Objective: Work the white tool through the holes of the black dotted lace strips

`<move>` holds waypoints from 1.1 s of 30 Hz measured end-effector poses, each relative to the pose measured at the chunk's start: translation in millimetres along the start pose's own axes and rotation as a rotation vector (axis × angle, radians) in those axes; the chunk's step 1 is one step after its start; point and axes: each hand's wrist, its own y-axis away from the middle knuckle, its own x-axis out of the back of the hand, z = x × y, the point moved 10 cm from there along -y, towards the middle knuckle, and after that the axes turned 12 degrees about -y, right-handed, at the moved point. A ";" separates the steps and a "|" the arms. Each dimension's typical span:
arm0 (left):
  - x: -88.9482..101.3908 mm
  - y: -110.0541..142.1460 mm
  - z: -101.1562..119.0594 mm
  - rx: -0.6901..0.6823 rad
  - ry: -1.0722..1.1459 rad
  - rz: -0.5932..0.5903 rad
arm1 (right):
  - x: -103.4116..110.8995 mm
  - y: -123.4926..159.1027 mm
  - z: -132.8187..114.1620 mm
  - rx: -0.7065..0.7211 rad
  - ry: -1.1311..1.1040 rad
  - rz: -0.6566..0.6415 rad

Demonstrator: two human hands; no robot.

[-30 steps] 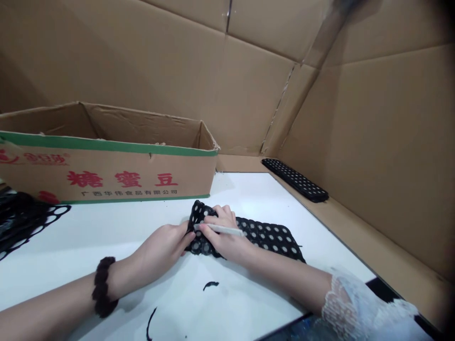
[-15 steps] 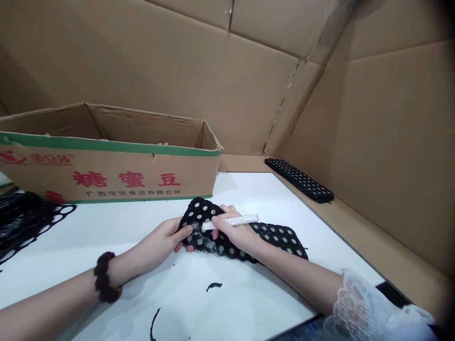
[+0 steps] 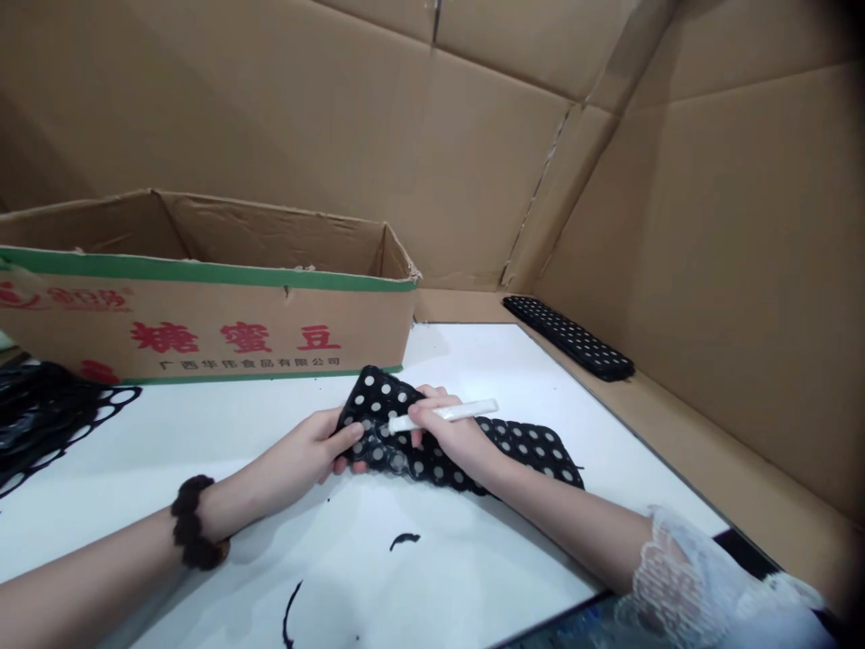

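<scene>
**Tool tip at the dotted panel's left end, one hand on each**

The person works at the left end of a dotted black panel (image 3: 439, 473), which lies in the middle of the white surface (image 3: 487, 559), slanting from the left hand out to the right. Its left end tilts up a little, and its right part rests flat. The left hand (image 3: 317, 451) is clamped on that left end, thumb on the upper face and fingertips showing at the near edge. The right hand (image 3: 450, 433) crosses over the panel, closed around a white pen-like tool (image 3: 466, 411) whose tip points left.

The step in hand appears to be working that tip on a patch beside the left thumb, where the dots look duller than those further off. Whether the tip touches the panel or stops just above it is hard to tell from here. A further stroke would call for a steady left grip and a light, close approach with the tip.

Near the person lie a short black scrap (image 3: 405, 540) and a longer one (image 3: 289, 617). A printed carton (image 3: 203, 311) stands far left, beyond a black mesh heap (image 3: 47, 415); another dotted piece (image 3: 571, 338) lies far right.
</scene>
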 end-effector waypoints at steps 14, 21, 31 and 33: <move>1.9 6.6 15.0 -0.049 -0.104 0.104 | -12.3 2.5 -0.7 0.009 0.180 -0.019; 3.2 12.0 17.7 -0.031 -0.130 0.126 | -6.2 2.3 -5.1 0.033 0.177 0.060; 2.5 1.5 8.0 -0.040 0.051 0.089 | -1.4 2.8 2.8 -0.064 0.016 0.041; 1.3 3.2 8.6 -0.037 0.050 0.096 | -3.5 2.4 2.9 -0.069 0.031 0.034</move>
